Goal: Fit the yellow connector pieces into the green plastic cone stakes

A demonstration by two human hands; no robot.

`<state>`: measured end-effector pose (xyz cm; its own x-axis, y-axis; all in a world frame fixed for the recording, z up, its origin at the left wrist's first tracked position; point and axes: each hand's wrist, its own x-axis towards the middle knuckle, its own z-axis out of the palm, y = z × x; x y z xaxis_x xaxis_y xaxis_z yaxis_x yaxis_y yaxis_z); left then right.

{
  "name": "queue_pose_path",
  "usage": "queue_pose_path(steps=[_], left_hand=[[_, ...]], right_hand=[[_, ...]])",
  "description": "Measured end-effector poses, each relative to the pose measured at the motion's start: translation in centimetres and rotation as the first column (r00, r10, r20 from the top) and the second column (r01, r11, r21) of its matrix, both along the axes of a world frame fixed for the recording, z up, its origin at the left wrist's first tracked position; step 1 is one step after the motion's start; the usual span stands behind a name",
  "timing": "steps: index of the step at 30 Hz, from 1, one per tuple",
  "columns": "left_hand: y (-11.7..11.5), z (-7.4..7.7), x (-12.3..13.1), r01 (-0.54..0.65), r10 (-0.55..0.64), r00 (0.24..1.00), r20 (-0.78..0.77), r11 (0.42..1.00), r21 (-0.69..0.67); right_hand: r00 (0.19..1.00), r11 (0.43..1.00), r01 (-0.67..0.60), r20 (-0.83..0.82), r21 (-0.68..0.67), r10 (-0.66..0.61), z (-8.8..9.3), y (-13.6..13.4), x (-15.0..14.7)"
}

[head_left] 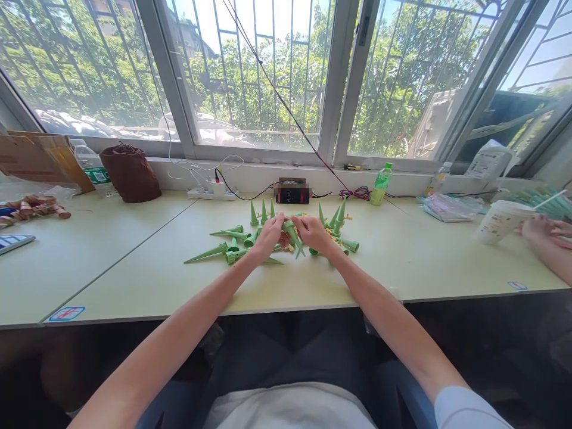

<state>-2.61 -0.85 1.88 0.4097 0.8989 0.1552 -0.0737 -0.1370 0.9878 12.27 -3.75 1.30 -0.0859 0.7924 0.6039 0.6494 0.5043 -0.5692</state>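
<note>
Both my hands meet above the table, closed on a green plastic watering spike [294,233] whose pointed end tilts down and toward me. Fingers of my left hand [269,233] wrap its wide end from the left. My right hand [311,231] pinches at the same end from the right; any small part between those fingertips is hidden. More green spikes [208,253] lie on the left, and several stand point-up behind, such as a green cone [341,215] at the right. Small yellow pieces [350,217] are scattered among them, partly covered by my hands.
A phone [292,194] leans at the sill behind my hands. A green bottle [381,185], a power strip [212,192] and a brown bag [130,173] stand along the back. At right are a white cup [503,221] and another person's hand [547,232]. The table's front edge [295,310] is near me.
</note>
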Motion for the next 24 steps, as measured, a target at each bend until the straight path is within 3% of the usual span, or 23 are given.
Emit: queue_pose_path(steps=[11, 24], left_hand=[[0.1, 0.14, 0.03, 0.038, -0.028, 0.997, 0.077, 0.991, -0.125], [0.33, 0.0, 0.03, 0.069, -0.054, 0.993, 0.105, 0.987, -0.144]], right_hand=[[0.999, 0.999, -0.032, 0.014, -0.006, 0.032, 0.35, -0.37, -0.12], [0.998, 0.996, -0.06, -0.002, -0.061, 0.06, 0.34, -0.52, -0.06]])
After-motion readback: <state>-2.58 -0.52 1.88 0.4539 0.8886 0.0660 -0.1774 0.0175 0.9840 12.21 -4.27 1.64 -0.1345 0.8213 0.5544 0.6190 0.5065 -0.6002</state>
